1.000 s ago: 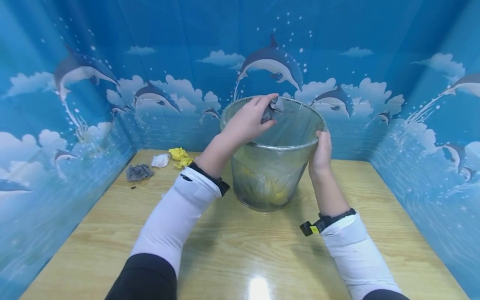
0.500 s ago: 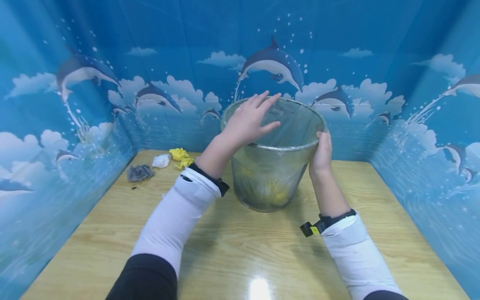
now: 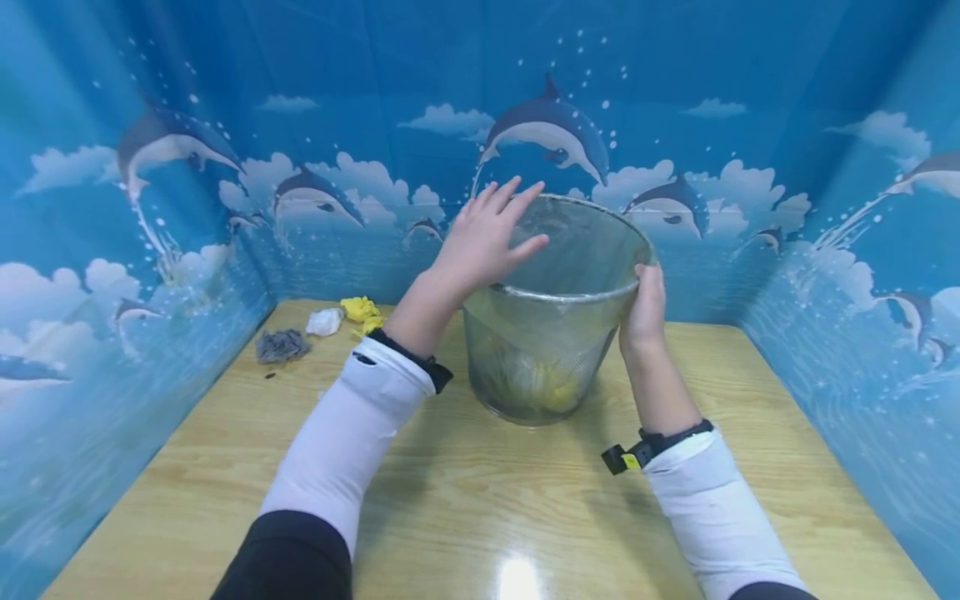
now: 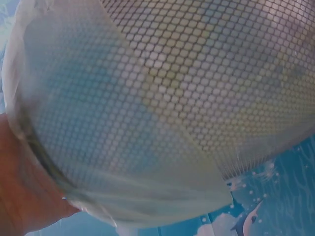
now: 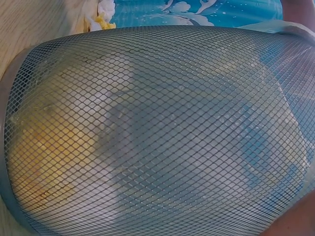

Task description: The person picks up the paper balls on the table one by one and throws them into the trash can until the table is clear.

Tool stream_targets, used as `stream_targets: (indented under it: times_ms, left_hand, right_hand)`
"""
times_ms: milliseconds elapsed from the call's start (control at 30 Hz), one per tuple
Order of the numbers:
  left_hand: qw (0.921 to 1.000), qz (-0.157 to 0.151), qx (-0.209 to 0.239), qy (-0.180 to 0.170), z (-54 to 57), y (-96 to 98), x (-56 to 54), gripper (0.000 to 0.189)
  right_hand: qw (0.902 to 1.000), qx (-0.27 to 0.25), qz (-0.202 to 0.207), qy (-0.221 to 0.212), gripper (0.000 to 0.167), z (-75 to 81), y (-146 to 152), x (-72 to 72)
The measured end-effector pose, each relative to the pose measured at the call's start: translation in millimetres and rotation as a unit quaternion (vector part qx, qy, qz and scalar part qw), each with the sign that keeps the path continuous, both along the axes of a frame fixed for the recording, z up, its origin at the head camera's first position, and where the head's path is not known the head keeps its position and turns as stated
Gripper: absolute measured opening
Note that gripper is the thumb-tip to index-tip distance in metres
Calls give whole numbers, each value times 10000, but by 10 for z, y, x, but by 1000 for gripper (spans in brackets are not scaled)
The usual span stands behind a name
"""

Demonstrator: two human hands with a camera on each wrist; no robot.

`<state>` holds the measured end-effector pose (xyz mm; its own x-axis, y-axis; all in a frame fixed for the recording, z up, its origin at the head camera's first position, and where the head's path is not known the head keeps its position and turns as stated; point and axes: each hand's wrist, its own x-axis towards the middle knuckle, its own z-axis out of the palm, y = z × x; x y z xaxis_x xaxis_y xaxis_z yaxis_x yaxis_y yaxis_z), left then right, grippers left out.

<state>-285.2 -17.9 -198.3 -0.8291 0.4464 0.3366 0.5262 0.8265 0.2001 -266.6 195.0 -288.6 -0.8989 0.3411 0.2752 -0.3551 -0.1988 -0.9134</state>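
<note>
A metal mesh wastebasket point(image 3: 525, 358) with a clear plastic liner stands on the table. Over the left part of its mouth, my left hand point(image 3: 483, 237) is spread with fingers straight and nothing in them. My right hand point(image 3: 645, 304) holds the wastebasket's right side, thumb at the rim and the other fingers hidden behind the wall. Yellow crumpled paper point(image 3: 555, 387) shows through the mesh near the bottom. In the right wrist view, yellow and white shapes show through the mesh wall point(image 5: 172, 137). The left wrist view shows the lined mesh point(image 4: 172, 98) close up.
At the table's back left lie a grey crumpled paper point(image 3: 282, 345), a white one point(image 3: 325, 322) and yellow crumpled paper point(image 3: 360, 309). A small dark scrap point(image 3: 270, 376) is near the grey paper. A blue dolphin-print curtain point(image 3: 375, 83) encloses the table's back and sides.
My left hand let go of a grey crumpled paper over the wastebasket, spread its fingers and shifted slightly left. The right hand stayed on the rim.
</note>
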Motion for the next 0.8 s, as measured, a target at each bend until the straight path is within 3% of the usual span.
stream_targets:
  times_ms: [533, 800]
  left_hand:
    - [9963, 739, 429, -132, 42, -515, -164, 70]
    - [9889, 1178, 899, -81, -63, -842, -241, 74]
  right_hand:
    - [9999, 129, 7, -60, 53, -3, 9, 11]
    - [10000, -52, -27, 22, 52, 0, -6, 0]
